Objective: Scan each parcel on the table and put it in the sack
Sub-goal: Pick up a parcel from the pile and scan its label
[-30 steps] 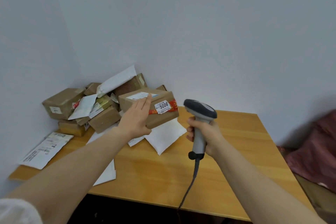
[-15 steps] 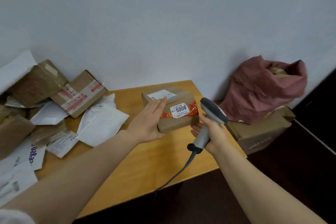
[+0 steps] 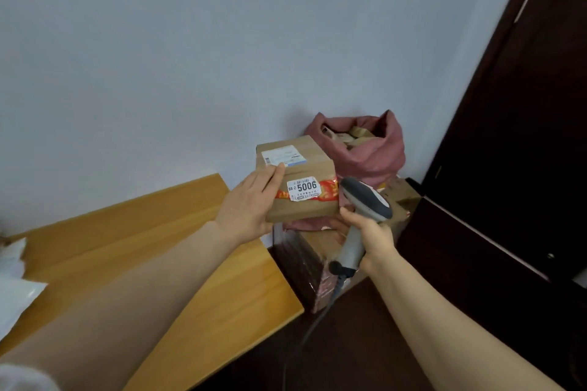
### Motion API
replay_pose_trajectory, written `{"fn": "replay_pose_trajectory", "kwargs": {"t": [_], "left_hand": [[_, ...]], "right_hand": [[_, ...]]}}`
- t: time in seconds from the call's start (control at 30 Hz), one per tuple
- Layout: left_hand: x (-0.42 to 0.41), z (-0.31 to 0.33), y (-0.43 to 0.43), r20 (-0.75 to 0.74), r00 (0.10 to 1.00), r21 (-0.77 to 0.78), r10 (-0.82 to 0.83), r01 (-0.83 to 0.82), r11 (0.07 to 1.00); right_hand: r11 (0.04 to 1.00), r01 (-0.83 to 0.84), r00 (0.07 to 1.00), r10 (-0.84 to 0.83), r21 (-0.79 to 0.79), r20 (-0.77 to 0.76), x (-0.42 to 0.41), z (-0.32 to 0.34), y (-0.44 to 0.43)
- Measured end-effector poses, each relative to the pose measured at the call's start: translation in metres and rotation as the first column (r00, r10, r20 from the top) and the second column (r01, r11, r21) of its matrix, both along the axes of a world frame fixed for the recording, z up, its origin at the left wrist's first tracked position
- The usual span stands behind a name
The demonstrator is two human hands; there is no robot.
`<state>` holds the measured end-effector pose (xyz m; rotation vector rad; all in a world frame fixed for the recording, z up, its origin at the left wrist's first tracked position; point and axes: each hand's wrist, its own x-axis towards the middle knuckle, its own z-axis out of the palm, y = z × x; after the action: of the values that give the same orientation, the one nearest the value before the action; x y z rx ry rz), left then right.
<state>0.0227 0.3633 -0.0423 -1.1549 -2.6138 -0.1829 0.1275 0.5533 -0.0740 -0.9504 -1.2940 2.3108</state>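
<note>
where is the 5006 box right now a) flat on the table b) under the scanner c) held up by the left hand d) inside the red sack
c: the left hand grips the box in the air beyond the table edge, in front of the sack, not in it.

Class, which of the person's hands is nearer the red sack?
Right. The right hand, gripping the scanner, is just in front of the sack; the left hand holds the parcel further left.
</note>
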Motion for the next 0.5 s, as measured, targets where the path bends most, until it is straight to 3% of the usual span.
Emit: {"fn": "replay_pose_trajectory", "kwargs": {"t": [0.23,0.5], "left_hand": [[-0.049,0.022,0.114,0.024,1.0,0.042,-0.02,0.019,0.999],[-0.145,0.036,0.249,0.212,0.976,0.333,-0.043,-0.031,0.942]], "right_hand": [[0.997,0.078,0.997,-0.078,-0.012,-0.01,-0.012,-0.002,0.121],[0.986,0.163,0.987,-0.162,-0.031,0.015,-0.078,-0.011,0.219]]}}
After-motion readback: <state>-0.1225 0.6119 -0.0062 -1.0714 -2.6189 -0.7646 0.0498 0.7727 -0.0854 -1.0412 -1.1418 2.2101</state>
